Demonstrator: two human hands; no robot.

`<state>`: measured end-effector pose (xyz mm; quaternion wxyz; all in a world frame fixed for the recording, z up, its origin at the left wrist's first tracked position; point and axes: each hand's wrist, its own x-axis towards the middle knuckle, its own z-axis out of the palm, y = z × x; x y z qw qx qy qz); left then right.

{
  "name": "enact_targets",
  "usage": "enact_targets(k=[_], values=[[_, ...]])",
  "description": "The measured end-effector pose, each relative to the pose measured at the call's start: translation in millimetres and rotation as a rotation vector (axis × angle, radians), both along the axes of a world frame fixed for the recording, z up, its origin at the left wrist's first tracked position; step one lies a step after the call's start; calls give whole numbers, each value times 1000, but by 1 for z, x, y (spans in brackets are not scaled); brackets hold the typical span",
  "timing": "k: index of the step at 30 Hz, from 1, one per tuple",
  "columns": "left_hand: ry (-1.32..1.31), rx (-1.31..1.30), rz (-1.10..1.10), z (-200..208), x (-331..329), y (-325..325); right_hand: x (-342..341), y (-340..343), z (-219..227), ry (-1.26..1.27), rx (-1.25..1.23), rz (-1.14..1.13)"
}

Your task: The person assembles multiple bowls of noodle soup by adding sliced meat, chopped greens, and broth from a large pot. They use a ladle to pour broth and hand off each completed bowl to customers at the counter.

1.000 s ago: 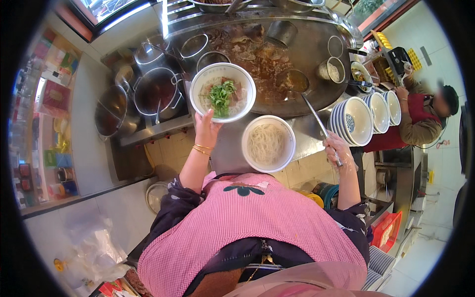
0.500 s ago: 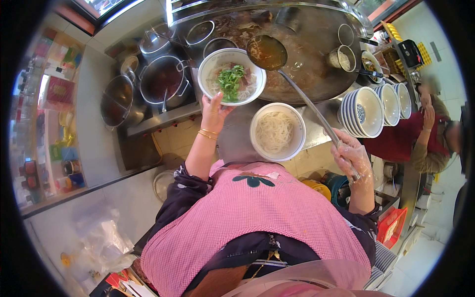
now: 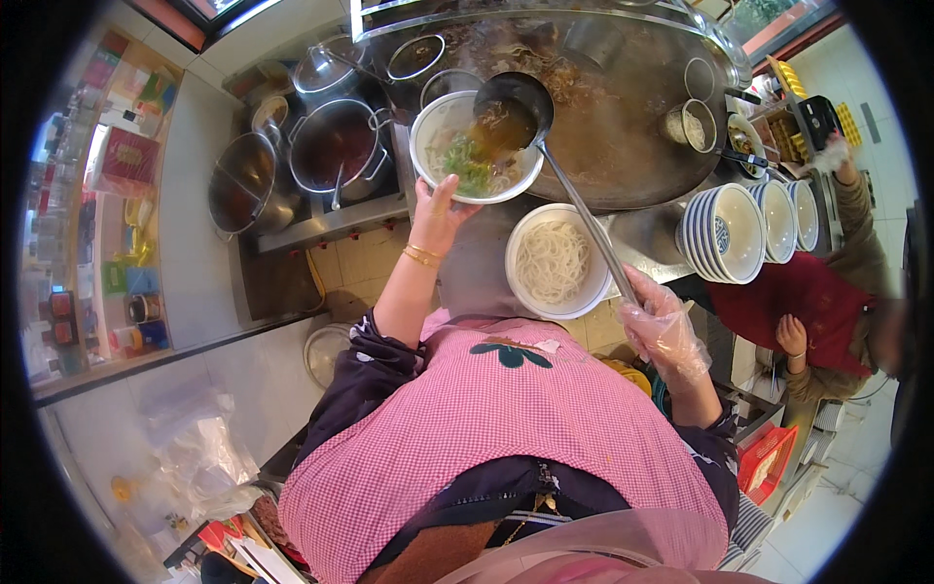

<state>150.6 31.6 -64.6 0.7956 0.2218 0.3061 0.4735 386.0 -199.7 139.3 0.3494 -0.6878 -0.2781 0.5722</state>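
Observation:
My left hand (image 3: 436, 222) holds a white bowl (image 3: 523, 177) from below, its thumb at the near rim. Noodles and chopped greens lie in that bowl. Closed around the long handle of a ladle (image 3: 581, 201), my right hand (image 3: 664, 329) wears a clear plastic glove. The ladle's head is tipped over the bowl's right side, and brownish broth runs from it onto the greens. Just below the handle, a second white bowl (image 3: 590, 300) with plain white noodles (image 3: 551, 261) stands on the metal counter's edge.
A wide steaming pan (image 3: 637, 202) of broth fills the far side, with a noodle strainer (image 3: 693, 127) at its right. Stacked bowls (image 3: 736, 234) lean on the right. Pots (image 3: 336, 151) stand at left. A person in a red apron (image 3: 822, 307) is at far right.
The ladle has moved left from over the pan and tipped, and broth now flows into the bowl in my left hand. My right hand has come left and slightly down. The other person's arms have moved apart.

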Motion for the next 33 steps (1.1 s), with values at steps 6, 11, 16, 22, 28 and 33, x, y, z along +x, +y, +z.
enact_targets(k=[6,11,16,22,28,33], values=[[3,42,-30,-8,-4,0,0,4,-22,-453,29,164],[34,40,-28,-8,-6,-3,7,7,-24,-600,80,230],[46,17,-29,-1,-5,-4,27,17,-22,205,165,-70],[19,51,-25,1,-5,-6,79,50,-42,484,175,-305],[35,14,-7,-6,-6,-5,101,80,-99,-1106,-21,359],[44,42,-31,-10,-11,-4,105,79,-128,-1133,-33,246]])
